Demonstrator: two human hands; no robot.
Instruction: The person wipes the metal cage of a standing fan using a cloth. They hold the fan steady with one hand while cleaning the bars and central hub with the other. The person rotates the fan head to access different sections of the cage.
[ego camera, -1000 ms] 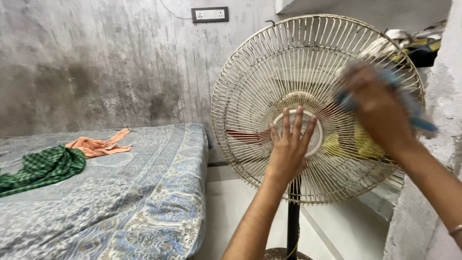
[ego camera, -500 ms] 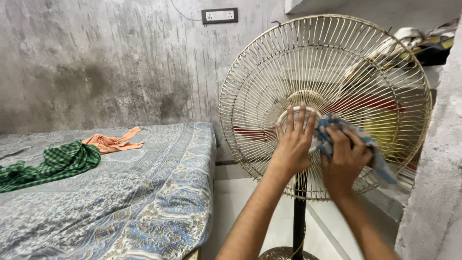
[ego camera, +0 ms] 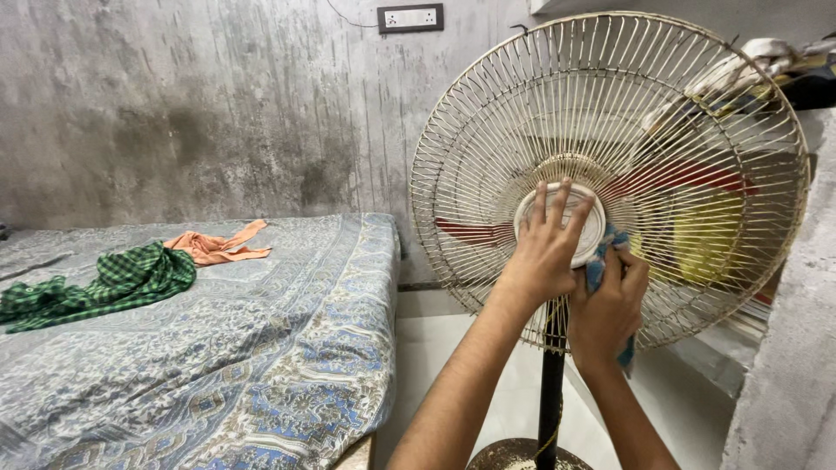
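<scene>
A pedestal fan with a cream wire grille (ego camera: 488,130) stands in front of me on a dark pole (ego camera: 550,392). My left hand (ego camera: 544,248) lies flat on the round centre cap (ego camera: 594,228) of the grille, fingers spread upward. My right hand (ego camera: 607,305) is closed on a blue cloth (ego camera: 596,270) and presses it against the grille just below and right of the cap. Red fan blades (ego camera: 688,178) show behind the wires.
A bed with a blue patterned sheet (ego camera: 218,348) fills the left side, with a green checked cloth (ego camera: 122,278) and an orange cloth (ego camera: 213,245) on it. A stained grey wall (ego camera: 174,104) carries a switch plate (ego camera: 410,17). A concrete wall edge (ego camera: 784,374) stands at right.
My right hand with the blue cloth has swept from the grille's upper right down to just below the centre cap. My left hand has stayed on the cap.
</scene>
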